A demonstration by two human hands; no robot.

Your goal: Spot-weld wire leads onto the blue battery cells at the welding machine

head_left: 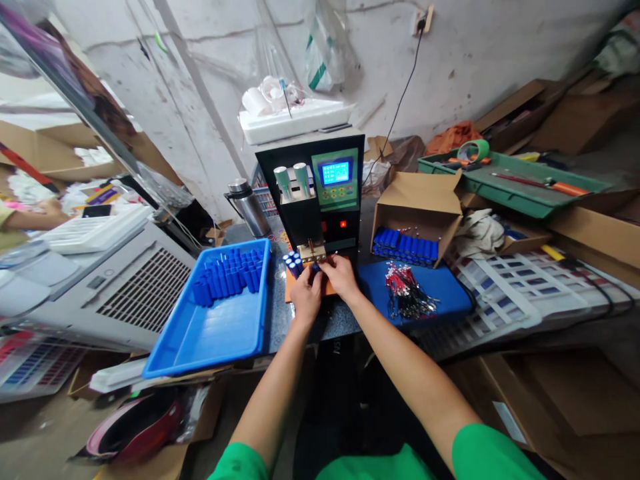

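My left hand [306, 295] has its fingers pinched on a blue battery cell [316, 268] under the electrodes of a spot welder [336, 240]. Close beside it, my right hand [341, 275] is closed at the same spot, perhaps on a thin lead; its fingertips partly hide what they hold. Several blue cells with white ends [293, 263] stand just left of the electrodes. Beneath both hands lies an orange pad [327, 289]. The welder's blue screen [336, 173] is lit.
Left is a blue tray [215, 340] with many blue cells. Right, an open carton [417, 217] holds wired cells; before it, red and black leads [407, 293] lie on a blue surface [450, 303]. A steel flask [249, 210] stands behind. Another person's arm [35, 219] shows far left.
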